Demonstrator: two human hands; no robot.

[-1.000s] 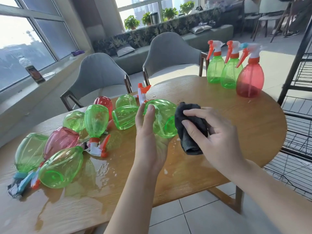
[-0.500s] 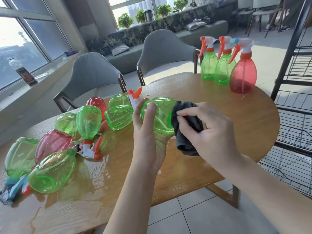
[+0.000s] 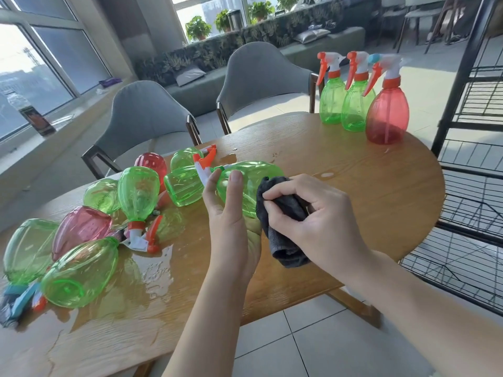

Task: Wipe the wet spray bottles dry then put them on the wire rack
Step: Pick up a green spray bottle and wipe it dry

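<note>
**Wet table, 1 bottle under the cloth**

Sunlit and puddled, the round wooden table (image 3: 340, 191) carries the work. Just above its near-middle, a green spray bottle (image 3: 249, 176) lies on its side in the air, nozzle to the left, base to the right. The left hand (image 3: 231, 213) grips it from below, thumb and fingers curled up around its body. The right hand (image 3: 313, 213) pinches a dark grey cloth (image 3: 285, 213) bunched against the bottle's base end; the cloth's tail hangs below the hand. Compared with 0.5 s ago, the grip of both hands is unchanged and the cloth sits at the same end of the bottle, with more of it trailing below the right hand.

To the left, a heap of wet bottles (image 3: 81, 240) lies tumbled on its sides, green and red, amid a film of water (image 3: 155, 268); it has not moved. At the table's far right edge, 3 upright bottles stand close together: 2 green (image 3: 343, 104) and 1 red (image 3: 386, 112), as before. Beyond the table's right side rises the black wire rack (image 3: 473, 131). Behind the table stand 2 grey chairs (image 3: 144, 118).
</note>
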